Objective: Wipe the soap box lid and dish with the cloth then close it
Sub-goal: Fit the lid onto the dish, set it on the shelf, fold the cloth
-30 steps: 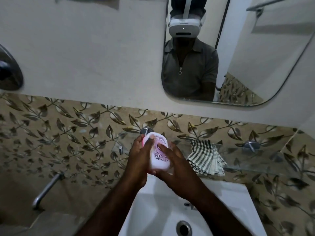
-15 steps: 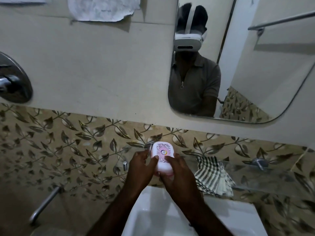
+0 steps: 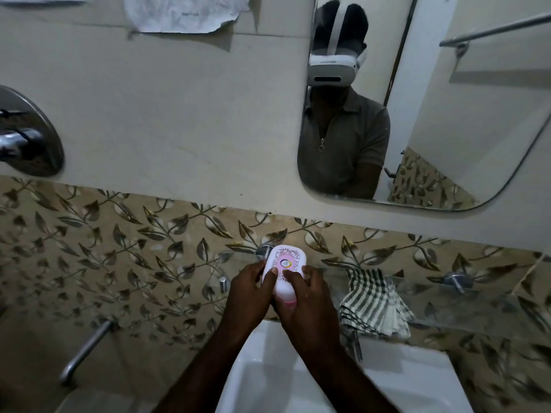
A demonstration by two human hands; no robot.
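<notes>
I log: left hand [image 3: 250, 289] and right hand [image 3: 310, 307] raised over the sink [image 3: 298, 383], each grip clamped on the soap box [image 3: 284, 263] between them, thumbs on top

Your glass shelf [image 3: 489, 307] running along the leaf-patterned tiles [image 3: 119, 248], a metal mount [image 3: 456, 280] pinning it to the wall, your striped cloth [image 3: 374, 302] folded on it, front edge drooping over the lip

Reflected in the mirror [image 3: 477, 99], the person wears a white headset [image 3: 332, 67] with a white strap [image 3: 335, 22] over the head, and a grey short-sleeved collared shirt [image 3: 351, 144] with a ring-pull zip [image 3: 321, 148]. The left hand [image 3: 250, 289] and right hand [image 3: 310, 305] are bare, as are the forearms [image 3: 208, 368].
</notes>
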